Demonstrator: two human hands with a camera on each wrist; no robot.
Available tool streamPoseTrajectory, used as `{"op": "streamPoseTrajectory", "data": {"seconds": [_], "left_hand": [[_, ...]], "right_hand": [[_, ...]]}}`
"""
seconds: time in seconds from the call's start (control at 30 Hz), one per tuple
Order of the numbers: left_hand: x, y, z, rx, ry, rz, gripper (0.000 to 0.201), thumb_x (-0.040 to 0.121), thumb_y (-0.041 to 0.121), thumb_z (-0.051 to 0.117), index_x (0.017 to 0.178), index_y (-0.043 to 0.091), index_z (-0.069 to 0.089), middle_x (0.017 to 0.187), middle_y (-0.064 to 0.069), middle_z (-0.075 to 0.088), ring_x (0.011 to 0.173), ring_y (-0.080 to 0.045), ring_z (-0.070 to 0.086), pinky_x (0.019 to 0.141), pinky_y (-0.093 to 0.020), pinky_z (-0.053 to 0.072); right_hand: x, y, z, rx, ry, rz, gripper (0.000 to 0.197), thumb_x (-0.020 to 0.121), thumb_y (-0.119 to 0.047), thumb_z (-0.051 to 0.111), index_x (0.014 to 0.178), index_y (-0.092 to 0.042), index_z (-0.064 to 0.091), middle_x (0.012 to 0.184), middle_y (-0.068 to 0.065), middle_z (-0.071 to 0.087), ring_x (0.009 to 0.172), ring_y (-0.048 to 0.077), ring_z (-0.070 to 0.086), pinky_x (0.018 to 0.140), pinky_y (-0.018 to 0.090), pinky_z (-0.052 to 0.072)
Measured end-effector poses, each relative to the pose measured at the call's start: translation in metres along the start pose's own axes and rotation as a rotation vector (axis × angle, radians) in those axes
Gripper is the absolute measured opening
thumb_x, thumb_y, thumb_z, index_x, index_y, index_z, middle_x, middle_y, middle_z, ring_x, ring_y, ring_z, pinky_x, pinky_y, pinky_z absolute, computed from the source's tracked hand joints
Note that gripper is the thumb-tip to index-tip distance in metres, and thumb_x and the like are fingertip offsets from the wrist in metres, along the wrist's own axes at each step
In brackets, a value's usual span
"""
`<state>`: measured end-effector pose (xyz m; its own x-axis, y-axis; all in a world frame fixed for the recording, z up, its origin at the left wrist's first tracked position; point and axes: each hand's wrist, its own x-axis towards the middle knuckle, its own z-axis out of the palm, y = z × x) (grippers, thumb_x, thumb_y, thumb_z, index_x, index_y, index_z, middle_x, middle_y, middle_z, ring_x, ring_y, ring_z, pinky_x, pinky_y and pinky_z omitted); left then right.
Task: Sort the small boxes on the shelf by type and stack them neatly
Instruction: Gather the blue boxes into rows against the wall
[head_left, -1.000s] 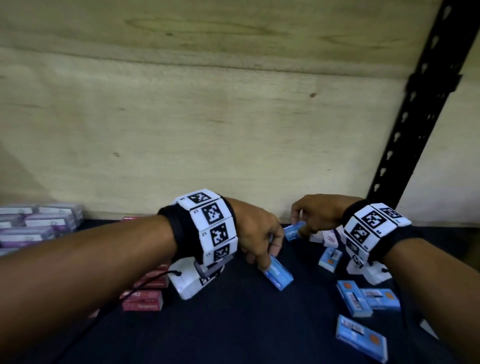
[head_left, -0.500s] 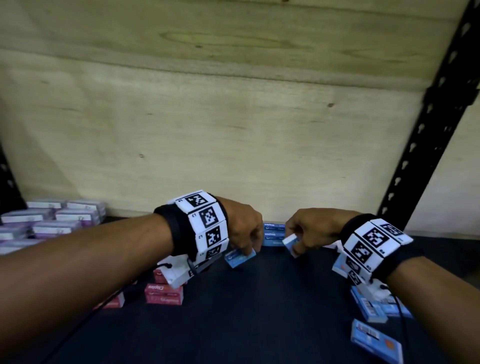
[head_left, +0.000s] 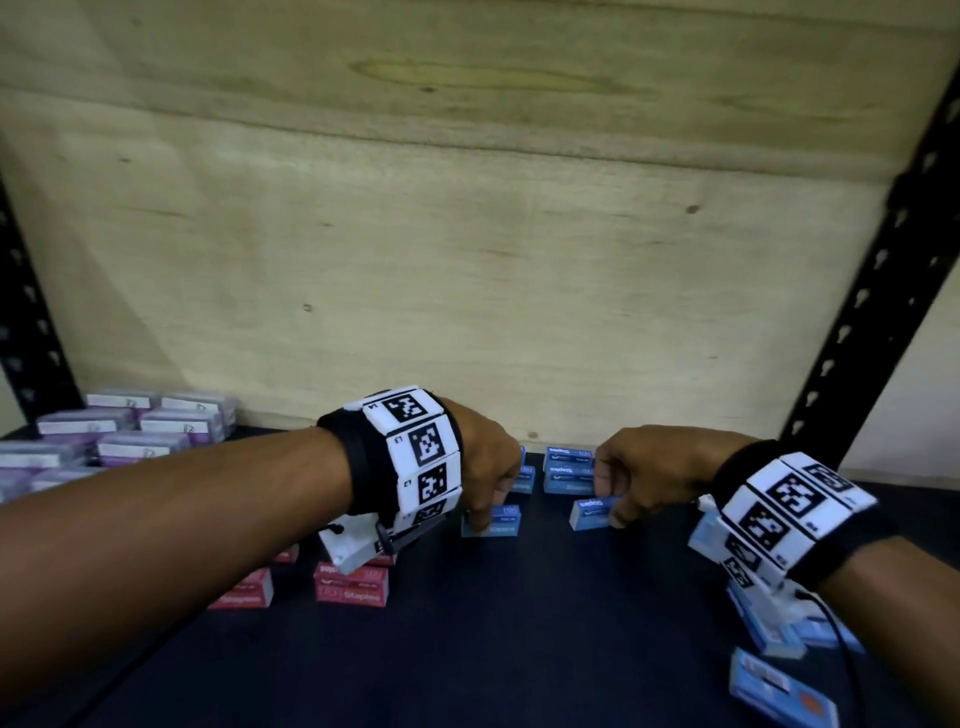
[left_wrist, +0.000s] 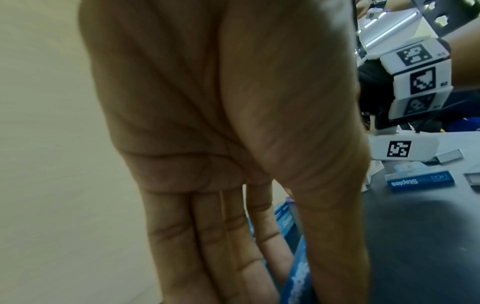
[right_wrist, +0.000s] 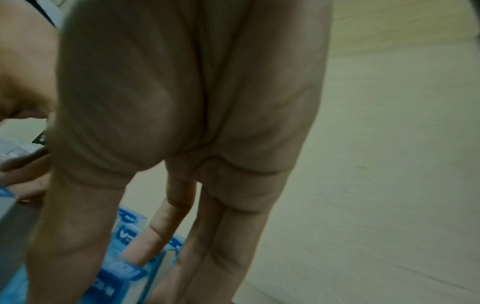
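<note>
My left hand (head_left: 485, 517) pinches a blue staples box (head_left: 497, 523) low over the dark shelf (head_left: 519, 649); the left wrist view shows thumb and fingers on either side of that blue box (left_wrist: 298, 275). To its right, my right hand (head_left: 615, 512) grips a second blue staples box (head_left: 592, 513) between thumb and fingers; in the right wrist view this box (right_wrist: 116, 281) shows under the fingers. Just behind both hands, stacked blue boxes (head_left: 569, 472) stand against the back wall, and another blue stack (head_left: 524, 478) is partly hidden by my left hand.
Red staples boxes (head_left: 352, 590) lie under my left forearm. Purple-and-white boxes (head_left: 130, 431) are stacked at the back left. Several loose blue boxes (head_left: 779, 696) lie at the front right under my right wrist. A plywood wall (head_left: 467, 286) closes the back; a black upright (head_left: 872, 291) stands at the right.
Both hands have carried their blue boxes away from the loose pile toward the back wall and lowered them in front of the blue stacks. The head view has shifted left.
</note>
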<state>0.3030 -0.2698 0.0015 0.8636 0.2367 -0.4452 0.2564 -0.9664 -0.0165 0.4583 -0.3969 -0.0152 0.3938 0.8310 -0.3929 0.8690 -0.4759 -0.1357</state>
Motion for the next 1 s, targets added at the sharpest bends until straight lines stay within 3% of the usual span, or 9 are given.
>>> {"op": "streamPoseTrajectory", "data": {"seconds": [0.1, 0.2, 0.3, 0.57, 0.67, 0.77, 0.9, 1.0], "left_hand": [[0.000, 0.002, 0.000, -0.003, 0.034, -0.004, 0.033, 0.086, 0.023, 0.073, 0.114, 0.009, 0.065, 0.063, 0.011, 0.052, 0.051, 0.001, 0.047, 0.048, -0.016, 0.040], [0.003, 0.004, -0.001, 0.001, 0.072, -0.024, 0.031, 0.086, 0.023, 0.072, 0.113, 0.009, 0.065, 0.062, 0.011, 0.052, 0.053, -0.002, 0.047, 0.055, -0.021, 0.043], [0.007, 0.006, -0.003, 0.000, 0.097, -0.033, 0.031, 0.086, 0.022, 0.072, 0.113, 0.007, 0.066, 0.061, 0.009, 0.052, 0.053, -0.004, 0.047, 0.056, -0.022, 0.043], [0.008, 0.010, -0.006, 0.017, 0.114, -0.028, 0.033, 0.085, 0.023, 0.075, 0.112, 0.007, 0.066, 0.062, 0.008, 0.053, 0.052, -0.004, 0.048, 0.051, -0.020, 0.041], [0.004, 0.011, -0.011, 0.085, 0.139, -0.034, 0.038, 0.082, 0.034, 0.076, 0.110, 0.010, 0.066, 0.083, 0.001, 0.065, 0.066, -0.012, 0.059, 0.058, -0.024, 0.046], [0.004, 0.020, -0.019, 0.181, 0.224, -0.004, 0.039, 0.083, 0.044, 0.072, 0.107, 0.014, 0.066, 0.102, -0.002, 0.067, 0.089, -0.022, 0.063, 0.065, -0.030, 0.047], [0.012, 0.050, -0.027, 0.129, 0.260, 0.131, 0.031, 0.086, 0.043, 0.069, 0.107, 0.019, 0.064, 0.099, 0.003, 0.064, 0.080, -0.014, 0.056, 0.056, -0.025, 0.038], [0.025, 0.078, -0.025, 0.095, 0.248, 0.201, 0.032, 0.087, 0.043, 0.068, 0.106, 0.018, 0.065, 0.099, 0.002, 0.065, 0.081, -0.015, 0.057, 0.060, -0.025, 0.040]], "right_hand": [[0.001, 0.002, -0.001, 0.009, -0.010, 0.012, 0.020, 0.081, -0.023, 0.078, 0.088, -0.026, 0.061, 0.084, -0.001, 0.071, 0.071, 0.017, 0.063, 0.069, 0.028, 0.055], [0.002, 0.000, 0.000, -0.012, 0.014, 0.017, 0.021, 0.082, -0.029, 0.077, 0.093, -0.026, 0.060, 0.075, -0.007, 0.068, 0.065, 0.015, 0.062, 0.068, 0.028, 0.053], [0.002, -0.002, -0.001, -0.020, 0.028, 0.028, 0.023, 0.082, -0.034, 0.076, 0.097, -0.027, 0.060, 0.072, -0.007, 0.070, 0.062, 0.014, 0.062, 0.073, 0.031, 0.056], [0.003, -0.001, 0.000, 0.010, 0.013, 0.056, 0.027, 0.081, -0.033, 0.078, 0.097, -0.027, 0.057, 0.069, -0.005, 0.068, 0.059, 0.017, 0.060, 0.069, 0.030, 0.055], [-0.007, 0.006, -0.004, 0.050, 0.015, 0.057, 0.029, 0.080, -0.033, 0.079, 0.099, -0.026, 0.058, 0.082, 0.002, 0.072, 0.065, 0.017, 0.060, 0.069, 0.031, 0.055], [-0.026, 0.021, -0.014, 0.024, 0.054, 0.104, 0.029, 0.082, -0.034, 0.077, 0.101, -0.024, 0.059, 0.094, 0.007, 0.075, 0.065, 0.015, 0.059, 0.055, 0.021, 0.045], [-0.052, 0.052, -0.012, 0.070, 0.066, 0.206, 0.021, 0.079, -0.031, 0.080, 0.091, -0.022, 0.065, 0.077, 0.005, 0.071, 0.063, 0.019, 0.054, 0.063, 0.028, 0.045], [-0.071, 0.070, 0.000, 0.097, 0.043, 0.258, 0.010, 0.080, -0.021, 0.075, 0.088, -0.015, 0.071, 0.077, 0.005, 0.074, 0.061, 0.017, 0.053, 0.062, 0.028, 0.045]]}}
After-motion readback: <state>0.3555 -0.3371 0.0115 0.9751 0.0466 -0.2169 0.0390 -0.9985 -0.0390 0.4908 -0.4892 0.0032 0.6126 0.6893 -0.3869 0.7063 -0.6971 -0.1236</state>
